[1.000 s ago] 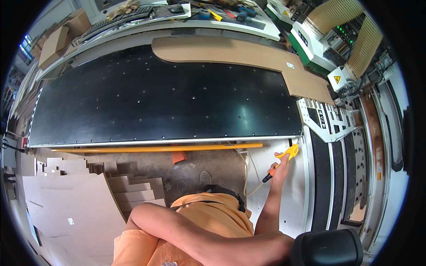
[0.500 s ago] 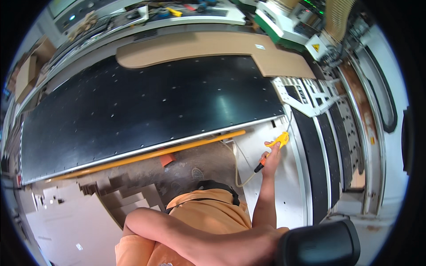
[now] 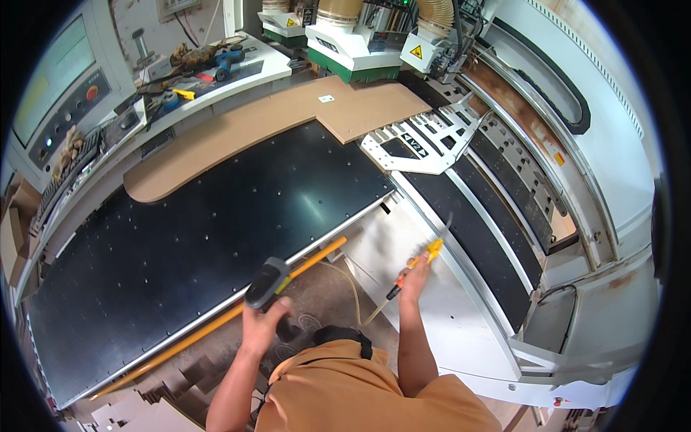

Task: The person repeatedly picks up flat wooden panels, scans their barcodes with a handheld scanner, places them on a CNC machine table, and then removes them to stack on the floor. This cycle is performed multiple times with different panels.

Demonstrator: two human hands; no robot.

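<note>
My left hand [image 3: 263, 327] is closed round a dark grey handheld barcode scanner [image 3: 268, 281] with a yellow-green strip. The scanner is held over the front edge of the black machine table [image 3: 216, 237] and looks slightly blurred. Farther right, my right hand [image 3: 414, 277] grips a yellow air blow gun [image 3: 434, 248] with a thin bent nozzle. Its orange and black coupling shows below the fingers, and a pale hose [image 3: 356, 284] loops down from it. Beyond the table's dark surface lies a brown board [image 3: 245, 129] with a small white label [image 3: 326, 99].
A white slotted plate [image 3: 414, 147] sits right of the board, under green-skirted machine heads [image 3: 353, 54]. An orange bar [image 3: 216, 324] runs along the table's front. Tools lie on a side bench [image 3: 252, 61] beside a control panel [image 3: 72, 108]. Cut panels [image 3: 155, 414] stand lower left.
My left arm has swung from the lower right, across my body, to the left with the scanner. My right hand with the blow gun sits lower. The view has shifted, showing more of the far machine.
</note>
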